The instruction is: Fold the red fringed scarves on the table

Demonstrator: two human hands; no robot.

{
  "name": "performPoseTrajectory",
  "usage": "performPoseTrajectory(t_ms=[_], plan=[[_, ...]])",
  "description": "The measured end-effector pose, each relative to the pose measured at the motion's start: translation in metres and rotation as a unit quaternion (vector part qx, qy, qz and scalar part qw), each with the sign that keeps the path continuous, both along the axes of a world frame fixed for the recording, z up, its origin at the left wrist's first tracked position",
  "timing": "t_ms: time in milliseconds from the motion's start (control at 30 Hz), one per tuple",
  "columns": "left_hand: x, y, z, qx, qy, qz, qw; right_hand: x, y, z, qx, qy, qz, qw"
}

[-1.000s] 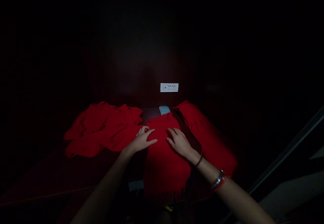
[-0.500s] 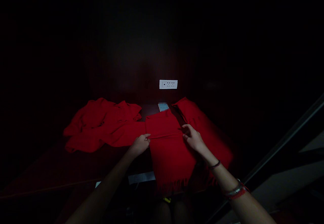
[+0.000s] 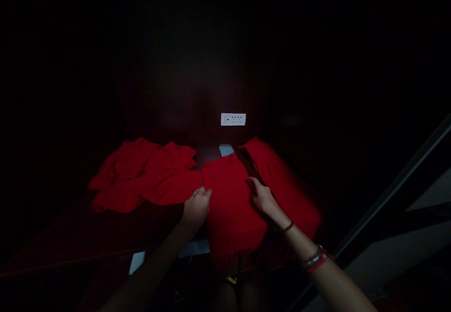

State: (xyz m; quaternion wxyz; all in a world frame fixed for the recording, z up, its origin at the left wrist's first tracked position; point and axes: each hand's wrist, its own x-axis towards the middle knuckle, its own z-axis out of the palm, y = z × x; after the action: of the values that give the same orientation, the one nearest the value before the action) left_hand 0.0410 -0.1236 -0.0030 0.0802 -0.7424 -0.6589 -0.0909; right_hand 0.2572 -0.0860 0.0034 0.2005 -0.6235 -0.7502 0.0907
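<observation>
A red fringed scarf lies partly folded in front of me, its fringe hanging over the table's front edge. At its left edge, beside a crosswise fold, my left hand is closed with the cloth pinched between thumb and fingers. My right hand grips the opposite edge at about the same height; its fingertips are partly hidden. Between the hands the cloth lies fairly flat. Close by on the right is a second folded red scarf, also fringed. Crumpled red cloth is heaped to the left and runs up to the scarf.
A dark table carries the cloth. On the wall behind is a white power socket, with a pale blue pixelated item below it. A light bar or edge slants along the right. The surroundings are very dark.
My left hand has turned and curled closer over the left edge. The right hand has shifted slightly left and down. The fold between them looks flatter, and the lower cloth has moved slightly left.
</observation>
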Motion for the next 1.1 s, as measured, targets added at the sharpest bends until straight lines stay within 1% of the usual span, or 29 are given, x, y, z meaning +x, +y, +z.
performPoseTrajectory(t_ms=[100,233,333,400,467,500,533,600,667,733,767,800,867,933,967,1033,1100], plan=[[-0.004,-0.003,-0.003,0.011,0.015,-0.027,0.999,0.010,0.003,0.001,0.007,0.025,0.000,1.000],[-0.007,-0.008,-0.005,0.000,0.006,-0.071,0.997,0.013,-0.002,0.001,-0.029,-0.041,0.022,0.999],[-0.009,-0.004,0.004,-0.008,-0.023,-0.122,0.992,0.002,-0.006,0.011,-0.004,-0.100,0.028,0.995],[-0.008,0.008,0.014,0.006,-0.045,-0.137,0.990,-0.010,-0.004,0.022,0.032,-0.119,0.027,0.992],[-0.005,0.027,0.020,0.028,-0.064,-0.126,0.990,-0.026,0.003,0.031,0.057,-0.121,0.044,0.990],[-0.003,0.037,0.019,0.026,-0.070,-0.116,0.990,-0.033,0.008,0.032,0.060,-0.121,0.058,0.989],[-0.001,0.047,0.017,0.007,-0.074,-0.099,0.992,-0.040,0.013,0.030,0.054,-0.125,0.075,0.988],[0.000,0.062,0.006,-0.068,-0.076,-0.055,0.993,-0.047,0.023,0.019,0.014,-0.142,0.100,0.985],[-0.002,0.070,-0.007,-0.121,-0.077,-0.013,0.990,-0.045,0.030,0.004,-0.037,-0.161,0.112,0.980],[-0.007,0.072,-0.015,-0.138,-0.078,0.008,0.987,-0.038,0.033,-0.006,-0.075,-0.173,0.111,0.976],[-0.010,0.071,-0.016,-0.143,-0.078,0.009,0.987,-0.033,0.034,-0.008,-0.091,-0.177,0.109,0.974],[-0.012,0.070,-0.015,-0.151,-0.078,0.010,0.985,-0.030,0.034,-0.007,-0.109,-0.183,0.107,0.971],[-0.014,0.070,-0.009,-0.175,-0.082,0.008,0.981,-0.027,0.037,0.001,-0.134,-0.193,0.103,0.967],[-0.012,0.073,0.000,-0.180,-0.092,0.006,0.979,-0.032,0.043,0.012,-0.107,-0.185,0.098,0.972],[-0.010,0.076,0.004,-0.168,-0.097,0.005,0.981,-0.036,0.048,0.017,-0.079,-0.175,0.096,0.977],[-0.006,0.083,0.009,-0.114,-0.104,0.001,0.988,-0.045,0.059,0.020,-0.027,-0.154,0.102,0.982],[-0.002,0.090,0.007,-0.077,-0.100,-0.009,0.992,-0.051,0.069,0.014,-0.023,-0.152,0.117,0.981]])
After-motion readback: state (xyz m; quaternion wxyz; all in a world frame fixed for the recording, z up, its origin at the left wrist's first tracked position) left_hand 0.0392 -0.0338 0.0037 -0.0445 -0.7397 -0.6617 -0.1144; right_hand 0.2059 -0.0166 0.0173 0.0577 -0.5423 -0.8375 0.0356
